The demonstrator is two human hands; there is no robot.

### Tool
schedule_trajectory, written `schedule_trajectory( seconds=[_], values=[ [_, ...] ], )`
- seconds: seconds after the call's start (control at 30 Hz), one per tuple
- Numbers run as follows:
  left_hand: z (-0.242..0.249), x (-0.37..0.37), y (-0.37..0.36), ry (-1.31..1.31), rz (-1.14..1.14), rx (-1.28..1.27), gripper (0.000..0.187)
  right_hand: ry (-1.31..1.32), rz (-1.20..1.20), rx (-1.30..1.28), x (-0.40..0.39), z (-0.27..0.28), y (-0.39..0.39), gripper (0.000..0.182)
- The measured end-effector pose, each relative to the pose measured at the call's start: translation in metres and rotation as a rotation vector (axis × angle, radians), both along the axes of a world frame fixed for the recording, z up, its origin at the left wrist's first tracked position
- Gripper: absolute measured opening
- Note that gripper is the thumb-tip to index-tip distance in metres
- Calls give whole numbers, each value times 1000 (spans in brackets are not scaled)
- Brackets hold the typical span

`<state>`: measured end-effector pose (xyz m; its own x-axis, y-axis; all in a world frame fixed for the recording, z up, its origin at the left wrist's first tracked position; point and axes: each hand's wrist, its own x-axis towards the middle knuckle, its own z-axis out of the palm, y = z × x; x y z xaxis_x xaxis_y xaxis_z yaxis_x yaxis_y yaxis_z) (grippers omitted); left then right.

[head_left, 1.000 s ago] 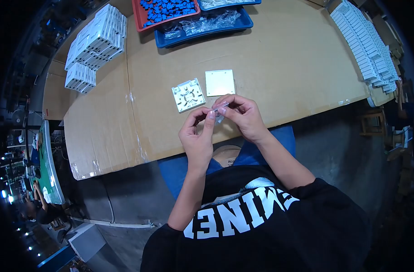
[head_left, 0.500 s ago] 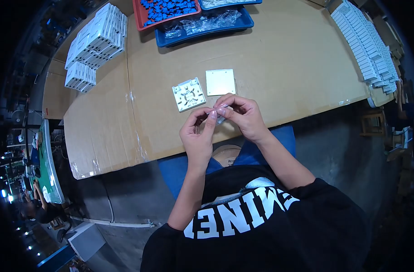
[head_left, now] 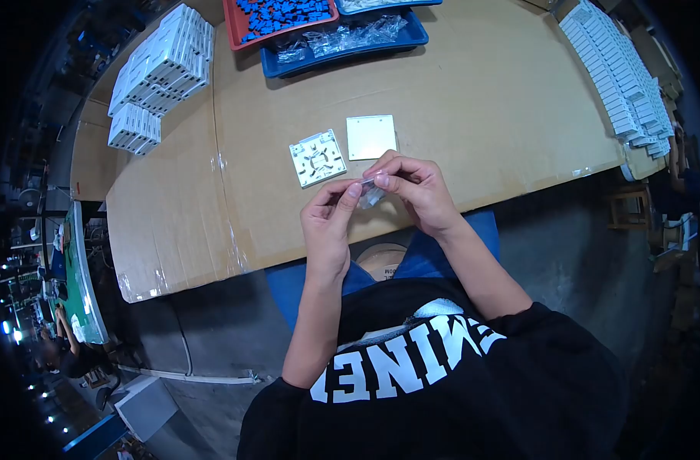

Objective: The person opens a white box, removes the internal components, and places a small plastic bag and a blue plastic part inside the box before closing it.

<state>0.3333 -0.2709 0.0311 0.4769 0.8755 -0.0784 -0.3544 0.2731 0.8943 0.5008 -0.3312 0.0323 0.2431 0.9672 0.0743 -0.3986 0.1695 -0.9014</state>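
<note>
Over the near edge of a cardboard-covered tabletop (head_left: 480, 100), the left hand (head_left: 327, 226) and right hand (head_left: 419, 192) pinch a small clear plastic bag (head_left: 370, 193) between their fingertips. Just beyond lie an open white base plate (head_left: 318, 157) and a flat white cover (head_left: 371, 137). A sharp tug might tear the bag, so whatever it holds could drop off the edge.

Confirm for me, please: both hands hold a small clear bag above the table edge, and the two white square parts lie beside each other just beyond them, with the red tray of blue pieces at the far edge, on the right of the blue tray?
Not quite: the head view shows the red tray on the left of the blue tray, not the right. The rest holds: both hands, left and right, hold the clear bag, and the two white parts lie side by side just beyond.
</note>
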Motion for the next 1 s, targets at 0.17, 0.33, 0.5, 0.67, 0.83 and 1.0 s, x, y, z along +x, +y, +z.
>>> schedule_trajectory(
  seconds=[0.17,0.33,0.5,0.67,0.83,1.0],
  values=[
    [6,0,8,-2,-88,-95,18,26,-19,-18,0,5,0,15],
    [-1,4,6,-40,-42,-115,21,162,4,-52,0,6,2,20],
    [-4,-2,13,-95,20,-235,30,-5,-6,-19,2,5,6,23],
    [-19,-3,6,-31,-178,-417,30,25,47,73,5,7,6,24],
    [-11,-3,8,-132,-197,-521,27,11,96,110,14,8,2,24],
    [-18,-6,8,-177,-238,-504,27,5,151,143,17,7,-1,25]
  ],
)
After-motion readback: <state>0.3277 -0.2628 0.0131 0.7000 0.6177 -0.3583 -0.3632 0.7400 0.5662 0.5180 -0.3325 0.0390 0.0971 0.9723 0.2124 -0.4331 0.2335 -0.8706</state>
